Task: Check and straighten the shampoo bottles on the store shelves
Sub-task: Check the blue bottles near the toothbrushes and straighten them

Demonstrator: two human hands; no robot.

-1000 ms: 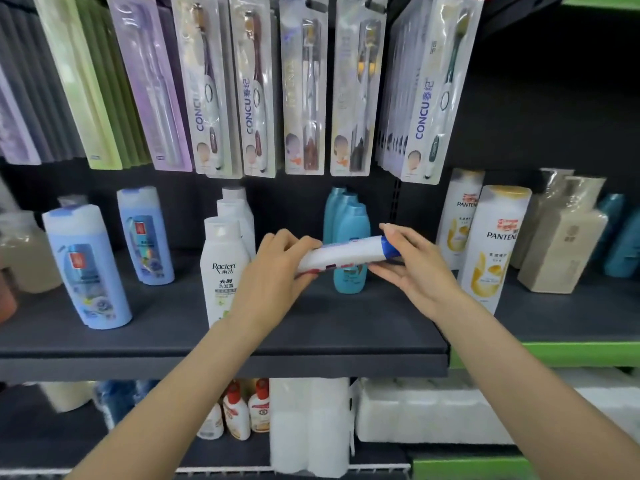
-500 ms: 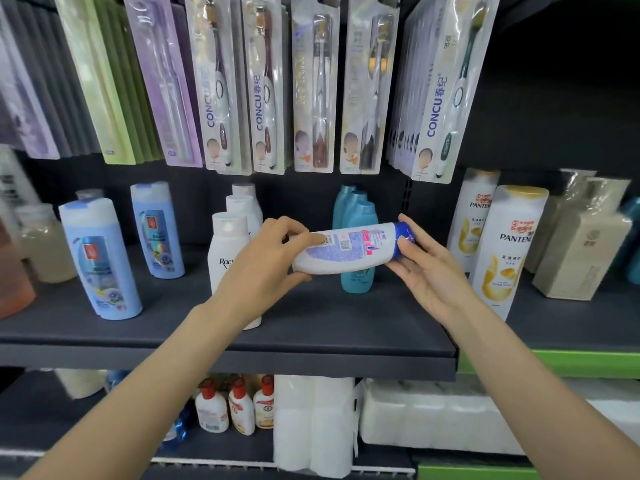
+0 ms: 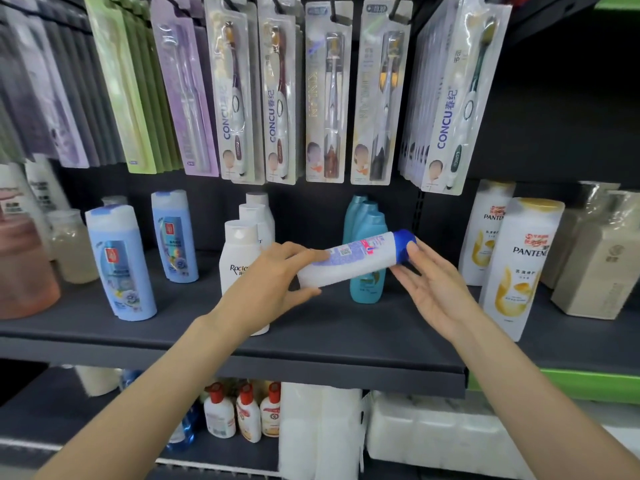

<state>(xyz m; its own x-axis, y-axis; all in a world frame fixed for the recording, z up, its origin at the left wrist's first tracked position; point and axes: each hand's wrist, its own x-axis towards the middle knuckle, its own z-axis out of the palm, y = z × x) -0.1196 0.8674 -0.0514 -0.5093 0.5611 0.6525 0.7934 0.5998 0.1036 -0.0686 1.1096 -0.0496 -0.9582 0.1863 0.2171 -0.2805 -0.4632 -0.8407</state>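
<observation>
- White bottle (image 3: pixel 349 263) with blue cap held sideways in the air above the dark shelf (image 3: pixel 311 344), in front of the teal bottles (image 3: pixel 367 233); cap end points right and tilts slightly up.
- Left hand (image 3: pixel 273 289) wrapped round the bottle's base end, thumb below, fingers over the back label.
- Right hand (image 3: pixel 436 285) spread open, palm up; fingertips (image 3: pixel 412 249) touch the blue cap, no real grip.
- Likely rigid plastic, smooth and a bit slippery; looks light enough for one hand, weight unknown.
- Best hold probably mid-body across the flat faces, not the cap, which might flip open.
- Neighbours stand upright: the Racien bottle (image 3: pixel 242 268) just left, Pantene bottles (image 3: pixel 519 268) right. A knock could probably topple them when setting it down.
</observation>
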